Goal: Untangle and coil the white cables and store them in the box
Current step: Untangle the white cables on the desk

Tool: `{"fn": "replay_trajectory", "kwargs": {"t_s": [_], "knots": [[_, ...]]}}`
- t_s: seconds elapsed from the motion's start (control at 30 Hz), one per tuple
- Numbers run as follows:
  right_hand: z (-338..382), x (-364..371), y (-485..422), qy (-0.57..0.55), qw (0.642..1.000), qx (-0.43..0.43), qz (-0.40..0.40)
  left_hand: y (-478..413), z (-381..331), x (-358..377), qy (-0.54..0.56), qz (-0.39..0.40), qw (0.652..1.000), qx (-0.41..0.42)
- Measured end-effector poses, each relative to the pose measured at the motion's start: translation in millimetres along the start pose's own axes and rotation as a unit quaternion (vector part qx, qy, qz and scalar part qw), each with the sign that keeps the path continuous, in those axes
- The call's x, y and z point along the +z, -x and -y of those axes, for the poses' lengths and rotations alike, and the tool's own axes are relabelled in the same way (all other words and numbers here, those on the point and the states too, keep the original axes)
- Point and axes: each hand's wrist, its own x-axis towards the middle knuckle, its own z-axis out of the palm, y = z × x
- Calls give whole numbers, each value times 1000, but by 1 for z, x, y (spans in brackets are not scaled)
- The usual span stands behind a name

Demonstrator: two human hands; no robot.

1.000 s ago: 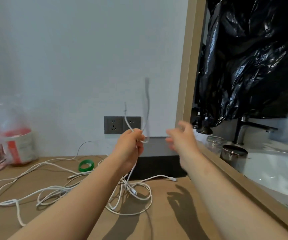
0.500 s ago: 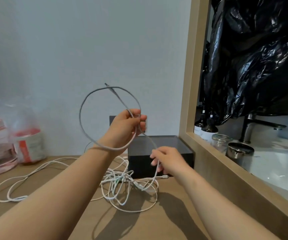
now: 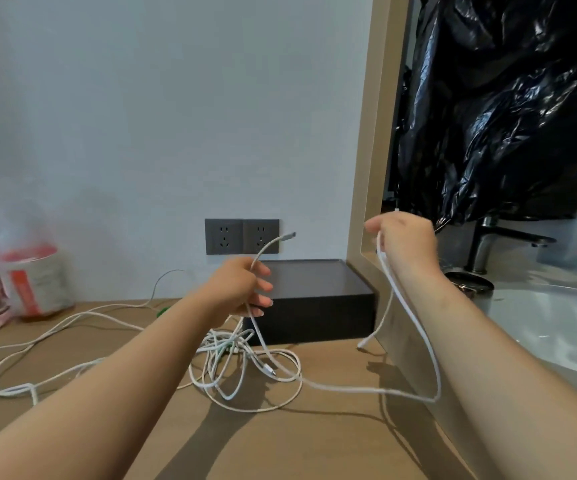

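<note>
Raised now, my right hand (image 3: 405,241) holds the white cable (image 3: 349,388), drawing slack free. My left hand (image 3: 240,289) grips its plug end.

Soft, even daylight here, bright on the pale wall (image 3: 141,116); arm shadows drop soft-edged onto the wooden table (image 3: 332,452) beneath the arms; white glare flickers across the black plastic bag (image 3: 508,116) and washes out the basin (image 3: 557,334); the plastic-wrapped jar (image 3: 30,275) at far left is smeared; the white cable (image 3: 349,388) reads fairly sharp; the wooden frame (image 3: 370,133) leans, wide-angle stretch at the edges
</note>
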Motion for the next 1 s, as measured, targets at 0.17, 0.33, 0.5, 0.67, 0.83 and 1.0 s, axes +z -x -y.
{"fn": "replay_trajectory", "kwargs": {"t_s": [0.17,0.33,0.5,0.67,0.83,1.0], "knots": [[-44,12,9,145,977,43,150,2,19,7,92,-31,991,-87],[-74,20,21,275,926,14,259,2,44,12,76,-53,994,-52],[-25,18,8,183,969,-137,91,-3,36,8,170,-103,980,10],[26,18,-5,55,945,-317,-58,-9,8,-1,282,-143,946,67],[29,29,-14,39,929,-347,-117,-12,5,-3,318,-143,935,68],[-28,53,-15,210,960,-175,63,-10,24,6,349,-120,929,-16]]}}
